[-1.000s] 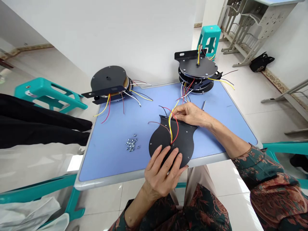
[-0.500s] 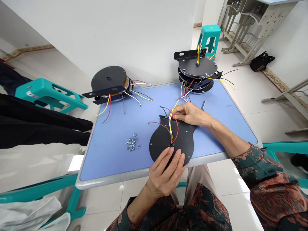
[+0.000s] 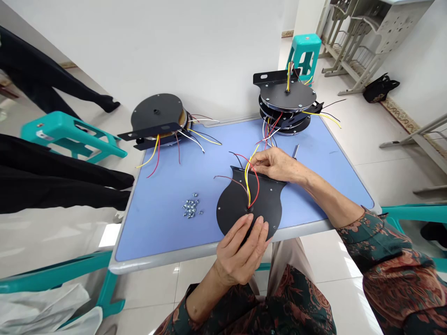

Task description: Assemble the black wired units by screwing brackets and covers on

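A round black metal plate with a bent slotted flange lies at the table's near edge, yellow, white, red, brown and black wires rising from its centre hole. My left hand grips its near rim, fingers flat on top and the thumb hidden. At the far side, my right hand is closed with fingertips at the flange beside the wire ends. Whether it pinches the flange or a wire is hidden. Several small silver screws sit in a loose pile to the left.
Stacks of similar wired black discs stand at the table's back left and back right. A thin metal tool lies behind my right wrist. Green stools and people's dark-trousered legs are on the left.
Another person's dark-trousered legs have come into view at the upper left. Both my hands and the plate stay practically still.
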A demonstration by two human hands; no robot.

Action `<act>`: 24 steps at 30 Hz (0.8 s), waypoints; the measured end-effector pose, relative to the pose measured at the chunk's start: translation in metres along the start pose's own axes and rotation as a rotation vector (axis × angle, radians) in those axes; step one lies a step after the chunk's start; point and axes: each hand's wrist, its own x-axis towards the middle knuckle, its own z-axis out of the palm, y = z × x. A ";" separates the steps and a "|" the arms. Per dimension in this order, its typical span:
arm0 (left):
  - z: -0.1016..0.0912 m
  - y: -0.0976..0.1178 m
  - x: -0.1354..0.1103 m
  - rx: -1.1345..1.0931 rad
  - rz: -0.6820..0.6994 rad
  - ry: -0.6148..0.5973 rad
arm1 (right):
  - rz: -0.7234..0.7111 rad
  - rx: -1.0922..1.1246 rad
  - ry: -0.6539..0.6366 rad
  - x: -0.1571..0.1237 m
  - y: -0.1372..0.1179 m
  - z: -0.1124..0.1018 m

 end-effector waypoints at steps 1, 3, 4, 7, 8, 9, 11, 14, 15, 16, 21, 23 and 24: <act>0.000 0.000 0.000 -0.001 0.000 0.001 | 0.000 -0.002 -0.001 0.000 0.000 0.000; 0.000 0.000 0.000 0.001 0.001 0.009 | 0.002 -0.010 -0.001 0.000 0.000 0.001; 0.000 0.000 0.001 0.001 0.002 0.012 | 0.003 -0.019 0.004 0.000 0.001 0.001; 0.000 0.000 0.001 -0.001 -0.003 0.008 | -0.004 -0.059 0.041 0.001 0.002 0.003; -0.001 0.000 0.001 -0.006 -0.005 0.007 | -0.007 -0.072 0.055 0.001 0.003 0.004; -0.001 0.000 0.001 -0.011 -0.007 0.008 | -0.010 -0.080 0.065 0.001 0.003 0.005; -0.001 0.000 0.001 -0.024 -0.008 0.012 | -0.013 -0.079 0.073 0.000 0.004 0.006; -0.001 0.000 0.002 -0.033 -0.018 0.018 | -0.009 -0.068 0.073 -0.001 0.003 0.007; 0.000 -0.001 0.002 -0.033 -0.022 0.020 | -0.006 -0.072 0.076 -0.001 0.003 0.006; 0.000 -0.001 0.002 -0.033 -0.026 0.019 | -0.004 -0.079 0.080 -0.001 0.002 0.006; 0.000 -0.001 0.002 -0.032 -0.028 0.010 | -0.005 -0.090 0.080 -0.001 0.001 0.006; 0.001 -0.001 0.002 -0.028 -0.036 0.011 | 0.002 -0.071 0.076 -0.001 0.001 0.006; 0.002 0.000 0.002 -0.028 -0.041 0.011 | 0.009 -0.061 0.077 -0.001 0.000 0.006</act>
